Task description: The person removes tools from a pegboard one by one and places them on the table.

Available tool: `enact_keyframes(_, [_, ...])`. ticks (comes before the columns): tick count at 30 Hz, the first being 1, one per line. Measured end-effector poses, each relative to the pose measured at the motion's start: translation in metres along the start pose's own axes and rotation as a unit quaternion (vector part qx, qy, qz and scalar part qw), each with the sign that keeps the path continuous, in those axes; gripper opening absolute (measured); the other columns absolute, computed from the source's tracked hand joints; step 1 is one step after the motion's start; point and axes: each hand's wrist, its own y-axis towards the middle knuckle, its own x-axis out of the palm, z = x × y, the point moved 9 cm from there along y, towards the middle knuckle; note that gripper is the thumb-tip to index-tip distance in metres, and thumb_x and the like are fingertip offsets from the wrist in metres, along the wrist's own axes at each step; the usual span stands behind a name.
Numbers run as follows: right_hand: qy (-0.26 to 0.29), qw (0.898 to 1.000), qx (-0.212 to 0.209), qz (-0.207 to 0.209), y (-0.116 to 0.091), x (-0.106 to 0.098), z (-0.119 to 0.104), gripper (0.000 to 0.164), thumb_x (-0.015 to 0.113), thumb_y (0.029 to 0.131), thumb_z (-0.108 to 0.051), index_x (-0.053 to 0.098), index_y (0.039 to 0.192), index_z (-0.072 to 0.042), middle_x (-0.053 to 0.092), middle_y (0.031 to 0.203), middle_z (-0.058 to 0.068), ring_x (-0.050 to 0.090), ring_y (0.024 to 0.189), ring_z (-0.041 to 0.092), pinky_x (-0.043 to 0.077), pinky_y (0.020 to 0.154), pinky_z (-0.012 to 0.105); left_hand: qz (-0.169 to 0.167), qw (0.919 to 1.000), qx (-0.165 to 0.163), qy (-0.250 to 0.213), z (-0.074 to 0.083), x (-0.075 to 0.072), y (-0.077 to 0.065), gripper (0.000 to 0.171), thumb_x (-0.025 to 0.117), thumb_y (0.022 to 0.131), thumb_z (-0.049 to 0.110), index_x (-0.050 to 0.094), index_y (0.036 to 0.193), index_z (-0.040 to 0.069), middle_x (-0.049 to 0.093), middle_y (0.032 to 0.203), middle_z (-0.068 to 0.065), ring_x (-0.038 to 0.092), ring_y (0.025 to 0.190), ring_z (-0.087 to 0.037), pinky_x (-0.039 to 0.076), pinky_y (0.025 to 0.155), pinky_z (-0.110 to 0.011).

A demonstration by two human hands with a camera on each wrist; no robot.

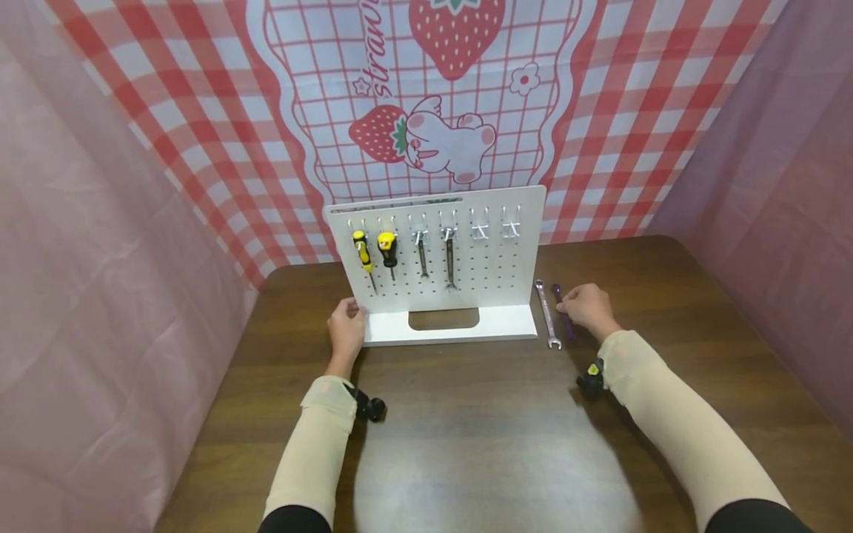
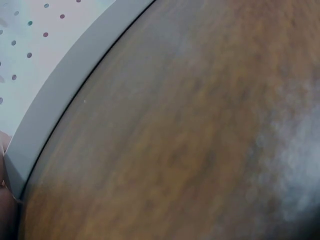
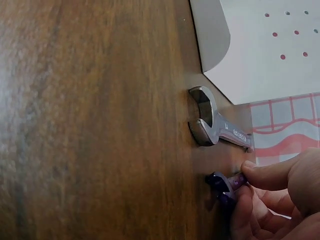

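Note:
A white pegboard stand [image 1: 453, 326] stands on the table, and my left hand [image 1: 347, 326] grips its lower left corner. In the left wrist view only a bit of that hand shows, beside the board's base edge [image 2: 65, 82]. My right hand [image 1: 589, 308] pinches a dark purple wrench [image 3: 237, 182] between thumb and fingers, to the right of the stand. The wrench's open end points toward me, close over the tabletop. Left of it a silver combination wrench [image 1: 547, 314] lies on the table with its open end [image 3: 206, 119] nearest me.
On the board's hooks hang two yellow-and-black screwdrivers, a long one [image 1: 363, 252] and a stubby one [image 1: 388, 249], then a small wrench [image 1: 422, 255] and a longer wrench [image 1: 449, 259]. Two bare hooks [image 1: 511, 226] are at its right. A checked cloth [image 1: 620, 111] hangs behind the wooden table [image 1: 466, 437].

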Motion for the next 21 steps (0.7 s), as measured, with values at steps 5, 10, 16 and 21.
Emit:
enact_keyframes(5, [-0.014,1.0,-0.006,0.009,0.002,-0.003,-0.002,0.025,0.075,0.088,-0.018,0.073,0.094,0.006,0.071,0.088,0.018,0.061,0.08,0.034,0.048,0.066,0.041,0.002,1.0,0.009,0.004,0.003,0.001,0.004,0.026,0.066,0.095,0.006,0.066,0.117,-0.006,0.069,0.112,-0.022,0.065,0.106,-0.033,0.052,0.095,-0.044])
enact_keyframes(10, [-0.023,1.0,-0.011,0.012,0.002,-0.002,-0.003,0.023,0.075,0.088,-0.019,0.072,0.092,0.004,0.071,0.089,0.018,0.061,0.083,0.036,0.048,0.07,0.046,0.003,1.0,0.007,-0.002,0.003,0.001,0.002,0.026,0.065,0.095,0.006,0.066,0.118,-0.006,0.069,0.112,-0.023,0.065,0.106,-0.034,0.051,0.095,-0.045])
enact_keyframes(16, [-0.025,1.0,-0.006,0.002,-0.003,0.0,-0.001,0.02,0.075,0.088,-0.016,0.071,0.087,0.003,0.069,0.082,0.014,0.059,0.076,0.03,0.046,0.063,0.038,-0.002,0.9999,-0.005,0.01,0.0,0.001,-0.005,0.026,0.066,0.095,0.006,0.066,0.118,-0.006,0.069,0.111,-0.022,0.065,0.105,-0.035,0.051,0.094,-0.045])
enact_keyframes(21, [-0.013,1.0,-0.003,-0.008,-0.003,0.0,-0.002,0.02,0.074,0.089,-0.016,0.07,0.088,0.003,0.066,0.08,0.012,0.057,0.073,0.027,0.045,0.059,0.033,0.003,0.9999,0.006,0.012,0.001,0.0,-0.002,0.026,0.066,0.094,0.005,0.066,0.117,-0.006,0.069,0.109,-0.023,0.065,0.104,-0.035,0.051,0.093,-0.045])
